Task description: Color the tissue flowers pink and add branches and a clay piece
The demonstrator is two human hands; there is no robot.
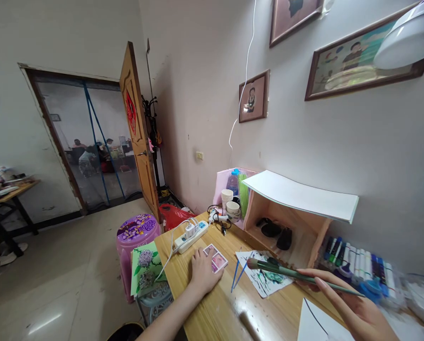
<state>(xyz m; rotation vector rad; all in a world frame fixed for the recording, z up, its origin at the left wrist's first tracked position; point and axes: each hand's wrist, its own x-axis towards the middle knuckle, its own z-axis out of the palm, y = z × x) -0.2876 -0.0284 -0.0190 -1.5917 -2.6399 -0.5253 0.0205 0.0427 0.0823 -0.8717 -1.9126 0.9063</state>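
Leftward, the left hand (202,273) lies flat and open on the wooden table (212,312), fingertips touching a small pink card (216,259). Right hand (354,308) pinches a paintbrush (297,273), long axis horizontal, bristles pointing left over the paint-smeared paper (265,279); grip detail probably blurred.

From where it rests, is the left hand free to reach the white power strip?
Probably yes: the left hand lies flat on the table, and the power strip sits just beyond its fingertips with only a thin cable between.
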